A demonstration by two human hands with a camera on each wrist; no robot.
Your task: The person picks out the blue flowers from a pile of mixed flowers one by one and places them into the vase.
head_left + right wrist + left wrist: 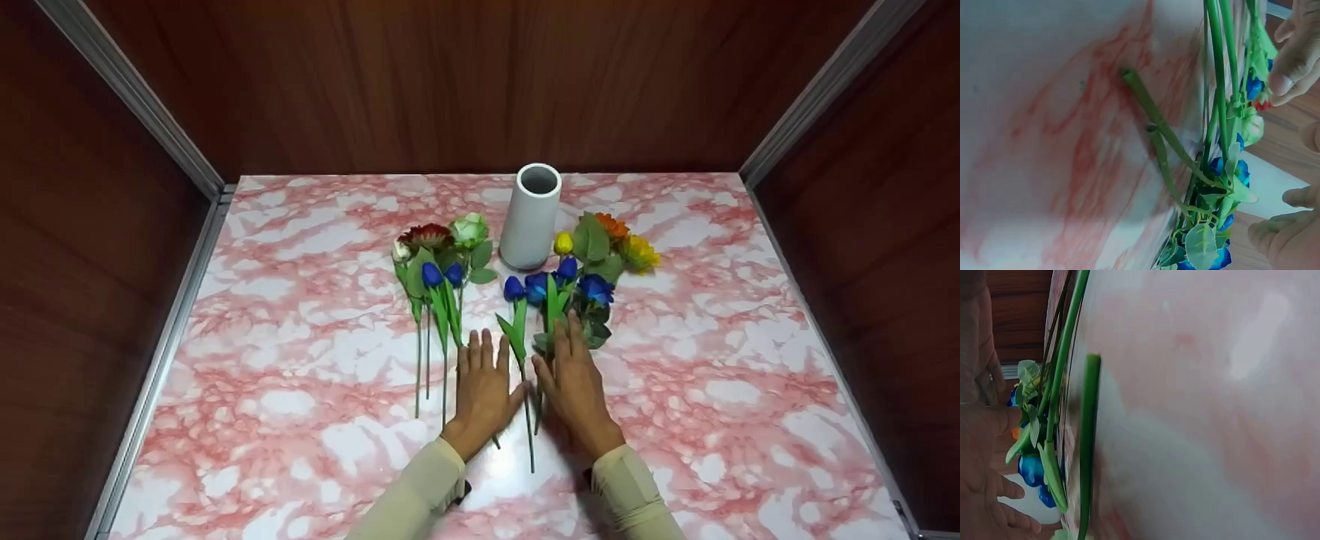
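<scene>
My left hand [482, 394] is spread flat, palm down, over stems left of the middle, fingers straight. My right hand [577, 390] lies likewise beside it, its fingertips over the leaves of the blue roses [598, 289]. Between the two hands lies a blue tulip [514, 289], its stem pointing toward me. Left of my left hand are another blue tulip [432, 274], a dark red flower [427, 236] and a pale green rose [470, 229]. A thick green stem [1090, 433] shows close up in the left wrist view. Whether either palm touches the stems, I cannot tell.
A white vase [528, 232] stands upright behind the flowers. To its right lie a yellow tulip [563, 242], an orange flower [613, 226] and a yellow flower [640, 253]. Brown wood panels [450, 90] enclose the pink marbled table [285, 450] at the back and sides.
</scene>
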